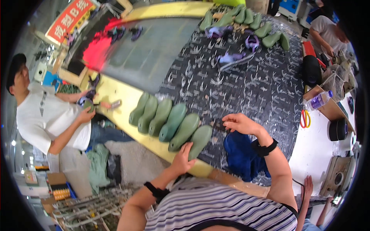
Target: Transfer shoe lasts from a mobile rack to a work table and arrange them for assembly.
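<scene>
Several green shoe lasts [169,121] lie in a row on a dark patterned mat [246,84]. My left hand [183,158] rests on the heel end of the nearest last [200,139], fingers wrapped over it. My right hand [239,123] hovers over the mat just right of that last, fingers curled around a small dark object I cannot identify. A dark blue piece of fabric [241,156] lies under my right forearm.
More green lasts [246,19] and purple shoe uppers [235,57] lie at the mat's far end. A person in a white shirt [50,119] works at the left beside the yellow table edge [119,96]. Another person [327,30] sits far right. A bottle [318,101] and orange-handled scissors [305,118] are on the right.
</scene>
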